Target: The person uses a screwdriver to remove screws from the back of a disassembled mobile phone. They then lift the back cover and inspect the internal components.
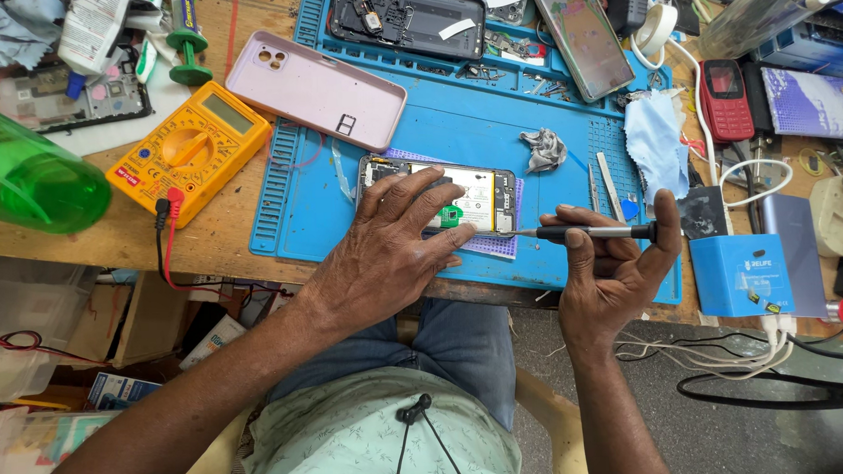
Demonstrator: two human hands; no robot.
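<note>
An opened phone (pixel 476 188) with its back off lies on a purple pad on the blue work mat (pixel 418 144), showing a white battery and a green part. My left hand (pixel 394 252) lies flat on its near half, fingers spread, pressing it down. My right hand (pixel 614 268) grips a black-handled screwdriver (pixel 585 231) held level, its metal tip touching the phone's lower right corner.
A pink phone cover (pixel 315 88) and a yellow multimeter (pixel 190 150) with red and black leads lie to the left, beside a green bottle (pixel 27 176). A second opened phone (pixel 406 21), a screen (pixel 581 35), a red keypad phone (pixel 725 100), a blue cloth (pixel 654 140) and a blue box (pixel 742 274) surround the mat.
</note>
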